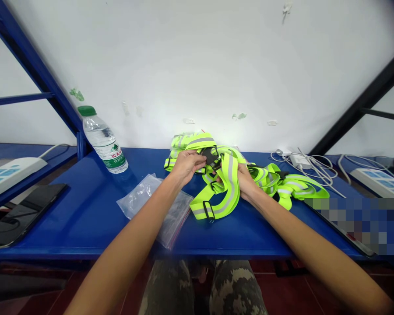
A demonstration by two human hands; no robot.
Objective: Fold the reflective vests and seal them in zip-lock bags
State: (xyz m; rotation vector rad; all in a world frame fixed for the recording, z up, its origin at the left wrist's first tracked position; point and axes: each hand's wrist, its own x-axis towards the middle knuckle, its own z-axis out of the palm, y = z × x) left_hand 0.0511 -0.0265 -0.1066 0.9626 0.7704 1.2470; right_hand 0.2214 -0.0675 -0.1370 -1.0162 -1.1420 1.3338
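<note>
My left hand point(189, 165) pinches a black plastic buckle point(210, 156) on a fluorescent yellow reflective strap point(230, 179) with a grey stripe. Behind the strap, my right hand point(244, 180) is closed around its webbing; most of those fingers are hidden. A loop of the strap hangs toward me, with a black slider point(208, 211) low on it. Beyond my left hand lies a folded bundle of similar yellow straps point(193, 141). More loose yellow straps point(295, 186) spread out to the right of my right hand. Under my left forearm lie clear plastic bags point(141, 194).
A water bottle point(105, 142) with a green cap stands at the back left of the blue table point(95, 218). White cables and an adapter point(300, 161) lie at the back right. Power strips point(13, 173) sit at both sides. A dark flat device point(26, 214) rests at left.
</note>
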